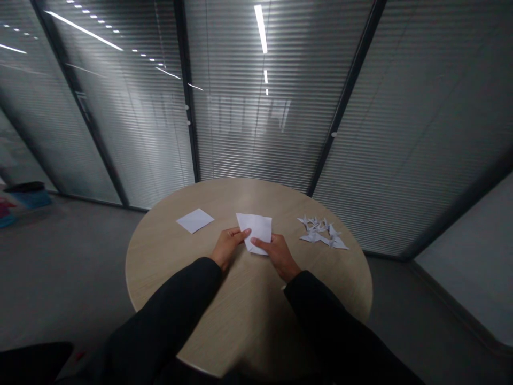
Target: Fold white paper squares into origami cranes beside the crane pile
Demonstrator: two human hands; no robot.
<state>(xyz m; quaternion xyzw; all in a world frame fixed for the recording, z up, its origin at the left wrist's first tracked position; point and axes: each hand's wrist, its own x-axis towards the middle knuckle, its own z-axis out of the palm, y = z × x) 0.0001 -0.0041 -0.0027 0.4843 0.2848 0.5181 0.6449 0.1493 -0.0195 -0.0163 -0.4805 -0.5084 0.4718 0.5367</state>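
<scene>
A small sheet of white paper (256, 227), partly folded along its lower left, is held up over the round table in front of me. My left hand (230, 246) pinches its left edge, thumb on the near face. On the right side, my right hand (277, 254) grips the sheet, with its thumb laid across the lower part. The fingers behind the paper are hidden. To the left lies a flat white square of paper (195, 220). Several folded white paper cranes (320, 232) sit in a cluster to the right.
The round wooden table (160, 272) stands close to a glass partition with blinds (260, 144). Blue bins (30, 195) are on the floor at the far left. A pale wall (476, 272) rises at the right.
</scene>
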